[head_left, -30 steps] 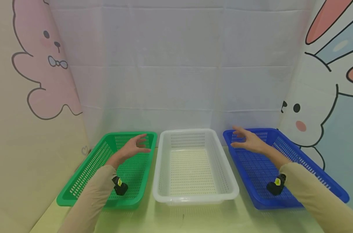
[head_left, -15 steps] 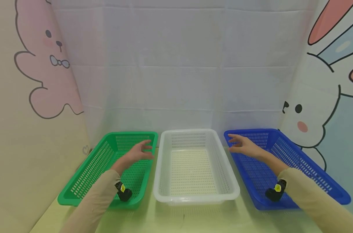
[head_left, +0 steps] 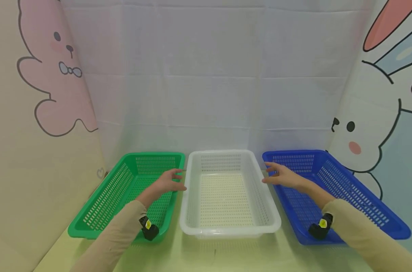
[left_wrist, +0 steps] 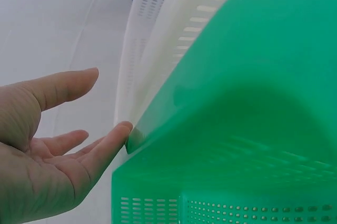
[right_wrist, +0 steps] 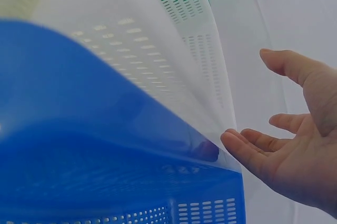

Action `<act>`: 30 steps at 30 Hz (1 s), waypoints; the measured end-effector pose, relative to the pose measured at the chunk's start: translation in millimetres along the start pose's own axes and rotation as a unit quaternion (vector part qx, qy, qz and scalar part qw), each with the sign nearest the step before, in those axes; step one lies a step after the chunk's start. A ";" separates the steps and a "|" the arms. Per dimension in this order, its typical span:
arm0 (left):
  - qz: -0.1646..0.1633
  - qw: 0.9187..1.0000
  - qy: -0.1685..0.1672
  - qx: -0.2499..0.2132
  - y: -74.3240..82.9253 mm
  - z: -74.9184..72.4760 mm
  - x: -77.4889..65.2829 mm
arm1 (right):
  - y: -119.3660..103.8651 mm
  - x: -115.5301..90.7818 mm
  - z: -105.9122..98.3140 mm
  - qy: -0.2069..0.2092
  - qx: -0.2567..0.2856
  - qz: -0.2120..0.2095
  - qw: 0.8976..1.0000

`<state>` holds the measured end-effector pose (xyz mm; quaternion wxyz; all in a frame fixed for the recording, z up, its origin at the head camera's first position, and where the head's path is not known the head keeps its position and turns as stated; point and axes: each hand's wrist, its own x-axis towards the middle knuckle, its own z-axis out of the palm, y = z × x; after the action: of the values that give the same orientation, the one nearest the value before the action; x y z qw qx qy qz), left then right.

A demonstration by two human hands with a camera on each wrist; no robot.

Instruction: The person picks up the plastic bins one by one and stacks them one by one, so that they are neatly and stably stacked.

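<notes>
Over the right rim of the green basket (head_left: pixel 124 196) my left hand (head_left: pixel 166 182) hovers with nothing in it, its thumb overlapping the white basket's left edge in the head view. The left wrist view shows that hand (left_wrist: pixel 58 145) with fingers spread and relaxed. My right hand (head_left: pixel 284 176) is likewise bare, over the left rim of the blue basket (head_left: pixel 304 200), its fingertips reaching toward the white basket (head_left: pixel 230 230). Its thumb and fingers (right_wrist: pixel 247 150) stand apart in the right wrist view. The white basket sits between the two hands.
All three baskets stand side by side on a pale yellow-green table (head_left: pixel 206 257). Behind them hangs a white cloth (head_left: pixel 192 75). Side walls carry a pink cartoon animal (head_left: pixel 56 94) and a white rabbit (head_left: pixel 365 124). A small black device sits on each wrist.
Both hands have come lower and nearer the white basket, the left moving rightward and the right slightly leftward. The baskets have kept their places.
</notes>
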<state>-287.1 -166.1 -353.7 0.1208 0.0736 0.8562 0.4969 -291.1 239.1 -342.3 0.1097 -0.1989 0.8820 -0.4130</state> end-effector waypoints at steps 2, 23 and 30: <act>-0.005 1.000 0.006 -0.001 1.0 1.9 -0.7 | -0.3 -0.3 0.8 -0.005 0.003 0.001 1.000; -0.037 0.999 0.007 0.026 16.7 20.7 -11.4 | 3.3 -3.8 22.4 -0.028 0.094 0.032 0.995; -0.037 0.999 0.003 0.026 13.8 23.3 -9.2 | 1.9 -5.8 25.9 -0.016 0.104 0.054 0.993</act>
<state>-271.7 -142.2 -351.6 0.1343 0.0430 0.8715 0.4697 -277.2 225.0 -360.0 0.1663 -0.1453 0.8416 -0.4929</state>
